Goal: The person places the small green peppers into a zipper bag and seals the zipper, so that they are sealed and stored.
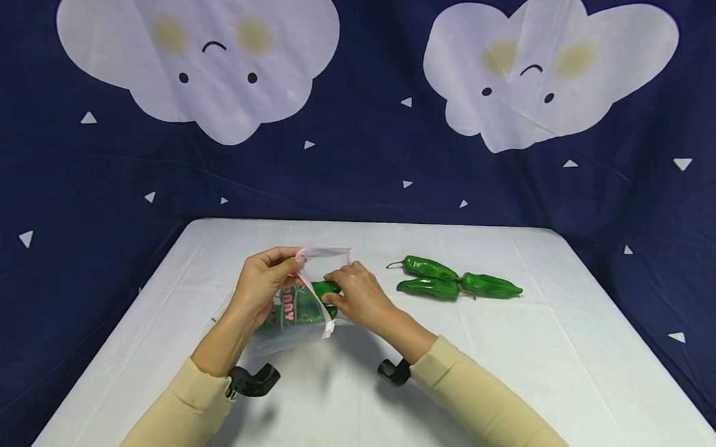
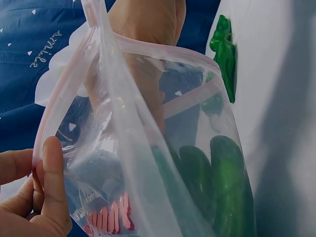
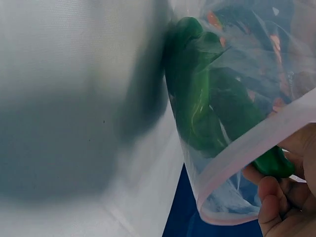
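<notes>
A clear plastic zip bag [image 1: 277, 345] with a pink-edged mouth and red-pink lettering is held up over the table. My left hand [image 1: 257, 282] pinches its rim between thumb and fingers, and the mouth gapes toward the right. Several green peppers [image 3: 195, 103] lie inside, seen through the film. At the mouth, my right hand [image 1: 362, 297] holds the end of a green pepper [image 3: 277, 165], the rest of which lies within the bag. In the left wrist view, the film partly veils the right hand.
On the white table [image 1: 509, 369], right of the bag, lie three more green peppers [image 1: 491, 286] close together. A dark blue curtain [image 1: 361, 176] with cloud faces hangs behind the table's far edge. Black wrist cameras [image 1: 254, 380] jut out below both wrists.
</notes>
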A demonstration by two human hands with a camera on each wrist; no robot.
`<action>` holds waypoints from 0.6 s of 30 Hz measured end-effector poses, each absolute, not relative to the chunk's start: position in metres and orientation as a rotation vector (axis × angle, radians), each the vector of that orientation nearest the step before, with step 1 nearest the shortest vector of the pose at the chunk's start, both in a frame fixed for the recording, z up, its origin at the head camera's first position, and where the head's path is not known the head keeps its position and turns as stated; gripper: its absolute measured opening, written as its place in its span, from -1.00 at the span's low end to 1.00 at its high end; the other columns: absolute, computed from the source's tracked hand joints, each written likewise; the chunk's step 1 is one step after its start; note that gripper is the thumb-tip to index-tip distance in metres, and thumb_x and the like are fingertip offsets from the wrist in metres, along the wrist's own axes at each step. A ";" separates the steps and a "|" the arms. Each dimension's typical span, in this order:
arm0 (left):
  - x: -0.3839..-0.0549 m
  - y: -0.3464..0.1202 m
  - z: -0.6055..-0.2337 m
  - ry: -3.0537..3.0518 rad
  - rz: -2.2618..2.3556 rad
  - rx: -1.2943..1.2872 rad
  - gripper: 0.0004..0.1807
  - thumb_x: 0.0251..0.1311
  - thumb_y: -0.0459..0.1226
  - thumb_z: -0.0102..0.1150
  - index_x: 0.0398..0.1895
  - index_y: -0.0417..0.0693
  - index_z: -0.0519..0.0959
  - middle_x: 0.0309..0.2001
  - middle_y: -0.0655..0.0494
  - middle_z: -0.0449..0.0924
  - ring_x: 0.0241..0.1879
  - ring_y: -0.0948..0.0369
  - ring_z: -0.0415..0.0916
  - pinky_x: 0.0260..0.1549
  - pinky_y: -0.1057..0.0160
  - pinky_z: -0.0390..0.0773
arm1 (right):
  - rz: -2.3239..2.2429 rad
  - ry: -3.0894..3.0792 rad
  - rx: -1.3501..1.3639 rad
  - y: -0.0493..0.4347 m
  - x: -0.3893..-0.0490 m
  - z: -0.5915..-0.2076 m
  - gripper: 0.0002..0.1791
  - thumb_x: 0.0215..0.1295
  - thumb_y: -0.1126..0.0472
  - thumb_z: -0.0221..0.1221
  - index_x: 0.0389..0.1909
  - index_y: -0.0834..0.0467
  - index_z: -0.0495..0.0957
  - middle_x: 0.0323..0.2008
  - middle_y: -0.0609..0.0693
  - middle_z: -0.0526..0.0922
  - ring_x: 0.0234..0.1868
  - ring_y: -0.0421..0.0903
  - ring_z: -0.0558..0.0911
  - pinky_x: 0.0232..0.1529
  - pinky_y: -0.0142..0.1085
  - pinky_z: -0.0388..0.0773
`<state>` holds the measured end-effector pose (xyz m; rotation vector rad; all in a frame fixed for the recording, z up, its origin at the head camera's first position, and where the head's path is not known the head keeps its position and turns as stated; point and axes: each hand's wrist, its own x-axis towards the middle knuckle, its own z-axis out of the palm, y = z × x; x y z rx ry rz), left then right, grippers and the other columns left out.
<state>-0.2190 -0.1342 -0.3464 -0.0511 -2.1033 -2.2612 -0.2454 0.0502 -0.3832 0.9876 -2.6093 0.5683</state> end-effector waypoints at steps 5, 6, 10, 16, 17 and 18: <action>-0.219 -0.134 -0.346 -2.102 -2.260 -0.056 -0.66 0.26 -0.39 0.10 0.05 -0.45 0.46 -0.38 0.19 0.54 -0.51 0.30 0.56 -0.43 0.44 0.68 | 0.535 -2.555 1.048 0.046 -0.244 -0.383 -0.67 0.13 0.12 0.31 -0.09 0.14 0.63 -0.19 -0.01 0.70 -0.28 -0.11 0.52 -0.30 -0.29 0.54; -0.219 -0.134 -0.345 -2.099 -2.262 -0.059 -0.66 0.26 -0.39 0.10 0.05 -0.45 0.46 -0.38 0.20 0.54 -0.51 0.30 0.56 -0.44 0.44 0.68 | 0.535 -2.546 1.057 0.046 -0.244 -0.383 -0.68 0.13 0.13 0.31 -0.09 0.14 0.62 -0.18 -0.01 0.70 -0.28 -0.11 0.51 -0.30 -0.29 0.54; -0.218 -0.134 -0.345 -2.096 -2.264 -0.062 -0.65 0.26 -0.40 0.09 0.05 -0.47 0.45 -0.39 0.20 0.54 -0.51 0.31 0.56 -0.44 0.44 0.68 | 0.561 -2.524 1.072 0.047 -0.242 -0.381 -0.68 0.14 0.16 0.30 -0.07 0.13 0.62 -0.14 -0.01 0.70 -0.27 -0.11 0.52 -0.30 -0.30 0.54; -0.219 -0.135 -0.345 -2.098 -2.259 -0.073 -0.64 0.26 -0.38 0.10 0.06 -0.46 0.45 -0.38 0.21 0.55 -0.49 0.30 0.58 -0.42 0.44 0.68 | 0.635 -2.504 1.077 0.055 -0.240 -0.379 -0.70 0.17 0.17 0.28 -0.06 0.12 0.61 -0.14 -0.03 0.68 -0.25 -0.13 0.53 -0.29 -0.34 0.55; -0.218 -0.135 -0.346 -2.098 -2.259 -0.074 -0.64 0.26 -0.38 0.10 0.06 -0.46 0.45 -0.38 0.21 0.55 -0.49 0.30 0.58 -0.42 0.43 0.69 | 0.646 -2.503 1.075 0.056 -0.240 -0.378 -0.69 0.17 0.16 0.29 -0.06 0.12 0.60 -0.14 -0.03 0.68 -0.25 -0.13 0.53 -0.29 -0.35 0.55; -0.218 -0.135 -0.346 -2.095 -2.261 -0.073 -0.64 0.26 -0.38 0.10 0.05 -0.46 0.45 -0.37 0.21 0.55 -0.50 0.30 0.58 -0.42 0.43 0.69 | 0.656 -2.504 1.073 0.058 -0.239 -0.378 -0.68 0.16 0.15 0.29 -0.05 0.11 0.60 -0.14 -0.04 0.67 -0.25 -0.14 0.53 -0.29 -0.36 0.55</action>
